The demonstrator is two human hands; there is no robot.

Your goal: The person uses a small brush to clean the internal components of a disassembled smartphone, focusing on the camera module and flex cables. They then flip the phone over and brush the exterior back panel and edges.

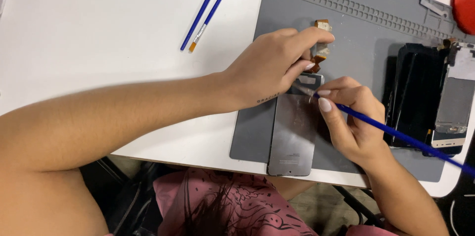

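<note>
Here the left hand (269, 65) fingers pinch a flex cable (320, 48); the right hand (354, 122) fingers pinch a blue brush (396, 134).

I see two blue brushes (210, 6) on the white table (99, 33); dismantled phones (430, 97) beside; a red object (465, 1).

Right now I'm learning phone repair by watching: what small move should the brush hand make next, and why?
Probably a short stroke along the top edge of the grey panel: the right hand holds the blue brush with its tip there, while the left hand pinches the flex cable clear.
</note>
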